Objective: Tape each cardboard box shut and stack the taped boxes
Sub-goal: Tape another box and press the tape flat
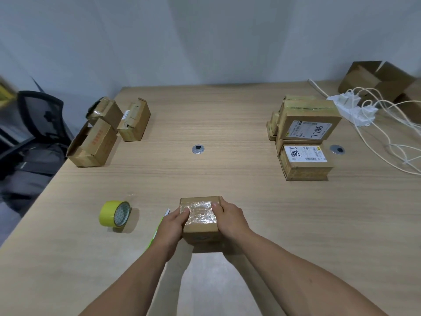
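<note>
2 hands hold the small cardboard box [200, 228] at the near middle of the table [227, 124]. The left hand [173, 224] grips its left side and the right hand [230, 218] its right side, with both thumbs lying on the shiny clear tape [200, 213] across its top. The box lies level, and its long axis seems to run away from the person. The yellow tape roll [114, 214] stands on edge to its left, well apart. 3 untaped boxes [100, 142] sit far left, and a stack of taped boxes [305, 133] stands far right.
</note>
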The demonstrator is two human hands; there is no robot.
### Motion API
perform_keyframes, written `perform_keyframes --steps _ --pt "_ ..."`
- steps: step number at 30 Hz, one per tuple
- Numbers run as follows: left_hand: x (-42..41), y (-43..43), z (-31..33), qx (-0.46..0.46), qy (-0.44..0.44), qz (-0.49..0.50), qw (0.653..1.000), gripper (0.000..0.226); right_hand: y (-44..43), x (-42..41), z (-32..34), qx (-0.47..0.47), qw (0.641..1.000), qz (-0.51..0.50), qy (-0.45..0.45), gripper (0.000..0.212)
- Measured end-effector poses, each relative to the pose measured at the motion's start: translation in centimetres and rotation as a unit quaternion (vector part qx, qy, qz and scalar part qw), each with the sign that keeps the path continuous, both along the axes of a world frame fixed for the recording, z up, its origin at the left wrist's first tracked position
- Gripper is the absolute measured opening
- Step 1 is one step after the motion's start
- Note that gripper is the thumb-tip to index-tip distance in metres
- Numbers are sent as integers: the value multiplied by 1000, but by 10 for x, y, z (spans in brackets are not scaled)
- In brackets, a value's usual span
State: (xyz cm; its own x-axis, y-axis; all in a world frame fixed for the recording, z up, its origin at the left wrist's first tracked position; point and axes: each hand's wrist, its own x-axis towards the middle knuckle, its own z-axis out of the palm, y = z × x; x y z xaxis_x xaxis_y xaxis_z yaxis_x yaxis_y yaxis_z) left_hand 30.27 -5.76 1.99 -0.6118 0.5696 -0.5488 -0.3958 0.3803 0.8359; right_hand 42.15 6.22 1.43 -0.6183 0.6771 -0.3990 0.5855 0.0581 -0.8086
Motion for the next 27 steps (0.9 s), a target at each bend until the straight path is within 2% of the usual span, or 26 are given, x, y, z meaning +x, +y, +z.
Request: perform_keyframes --steps 8,11,14,17,20,23,25,27 --pt "-7 -5 2 10 -51 -3 999 28 -1 2 -6 0 1000 -19 8 53" --pt "-12 -9 -3 8 -68 44 997 25 0 5 -10 -24 998 -61 20 44" --pt "-19 -16 -15 -50 20 56 997 21 0 11 -12 -80 990 -109 47 41" --pt "-25 -26 -26 -133 70 41 988 44 -5 13 -10 -173 965 -178 87 36" --pt "-31 -32 -30 -139 28 37 989 36 -14 13 -5 -274 920 -240 145 35" --pt "-28 -37 -22 -111 -38 37 992 33 -25 9 -1 -315 895 -265 171 32" --pt "-25 -42 -16 -70 -77 51 993 34 -34 6 0 -324 892 -270 163 32" --pt "-26 -46 -10 -40 -95 54 993 32 -41 5 -1 -298 907 -263 141 34"
